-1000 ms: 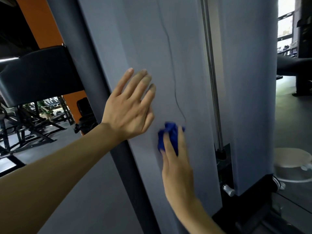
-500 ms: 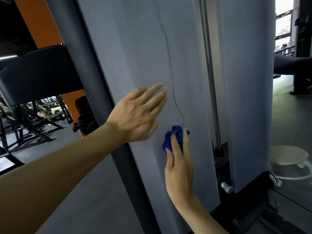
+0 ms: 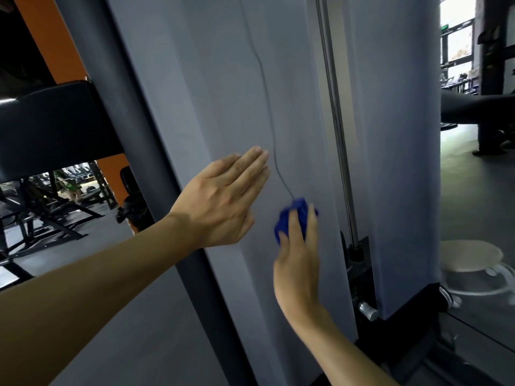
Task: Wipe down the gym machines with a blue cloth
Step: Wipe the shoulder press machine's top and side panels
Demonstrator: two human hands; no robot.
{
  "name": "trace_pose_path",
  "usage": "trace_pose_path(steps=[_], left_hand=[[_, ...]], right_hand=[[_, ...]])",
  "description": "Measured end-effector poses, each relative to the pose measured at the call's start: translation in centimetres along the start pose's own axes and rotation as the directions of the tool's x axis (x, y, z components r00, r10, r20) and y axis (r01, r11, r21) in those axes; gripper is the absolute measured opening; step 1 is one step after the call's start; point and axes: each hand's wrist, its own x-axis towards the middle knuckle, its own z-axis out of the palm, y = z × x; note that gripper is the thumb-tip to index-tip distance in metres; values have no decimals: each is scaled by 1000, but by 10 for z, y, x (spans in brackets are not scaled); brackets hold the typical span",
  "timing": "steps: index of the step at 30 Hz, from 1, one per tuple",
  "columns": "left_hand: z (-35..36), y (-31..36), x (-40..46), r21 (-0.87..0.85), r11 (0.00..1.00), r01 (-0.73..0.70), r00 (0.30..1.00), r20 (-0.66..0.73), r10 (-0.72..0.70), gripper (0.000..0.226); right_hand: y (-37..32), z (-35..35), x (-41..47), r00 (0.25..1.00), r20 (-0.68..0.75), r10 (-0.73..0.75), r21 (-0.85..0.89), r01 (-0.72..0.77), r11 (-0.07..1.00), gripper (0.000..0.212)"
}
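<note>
A tall grey panel (image 3: 211,87) of a gym machine fills the middle of the view, with a thin dark crack line running down it. My right hand (image 3: 298,263) presses a bunched blue cloth (image 3: 292,218) flat against the panel with straight fingers, just under the lower end of that line. My left hand (image 3: 223,201) lies flat on the panel to the left of the cloth, fingers straight and together, pointing up and right. Most of the cloth is hidden under my right fingers.
A steel guide rod (image 3: 334,121) runs down the gap to the right, ending at a black weight block with a silver pin (image 3: 367,310). A dark upright post (image 3: 122,112) borders the panel's left. A black padded seat (image 3: 47,126) and a white stool (image 3: 471,260) stand nearby.
My left hand has slid down and to the right on the panel, turning its fingers more sideways. My right hand with the cloth has shifted slightly right.
</note>
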Motion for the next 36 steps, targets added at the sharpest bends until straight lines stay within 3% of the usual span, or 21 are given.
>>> trace_pose_path(steps=[5, 9, 11, 15, 19, 25, 27, 29, 32, 36], left_hand=[[1, 1, 1, 5, 1000, -2, 999, -32, 2, 65], [0, -2, 3, 29, 997, -68, 998, 23, 67, 67], [-2, -2, 4, 30, 996, -84, 995, 56, 83, 67], [-4, -3, 6, 23, 996, -89, 994, 67, 87, 65], [-5, 1, 7, 15, 997, -78, 996, 53, 77, 63], [-1, 1, 5, 1, 997, -72, 997, 38, 72, 62], [-1, 1, 5, 4, 998, -63, 997, 37, 62, 61], [-1, 1, 6, 10, 998, -67, 997, 43, 67, 61], [-2, 1, 6, 8, 998, -66, 996, 54, 66, 61], [-1, 1, 5, 11, 998, -59, 997, 42, 58, 60]], right_hand=[[-33, 10, 84, 972, -93, -215, -28, 214, 977, 60], [15, -6, 10, 994, -73, -85, 46, 88, 995, 61], [27, -14, -21, 995, -10, -100, -16, 99, 995, 58], [-12, -16, 57, 993, -44, -110, -55, 108, 993, 58], [-12, -10, 115, 954, -60, -293, -123, 284, 951, 59], [61, -33, 12, 998, 0, -63, -21, 63, 998, 60], [52, -36, 33, 998, -28, -48, -37, 47, 998, 56], [20, -31, 88, 987, -108, -121, -106, 110, 988, 54], [-33, -28, 170, 949, -119, -291, -225, 260, 939, 53], [-9, -33, 174, 905, -73, -419, -230, 393, 890, 54]])
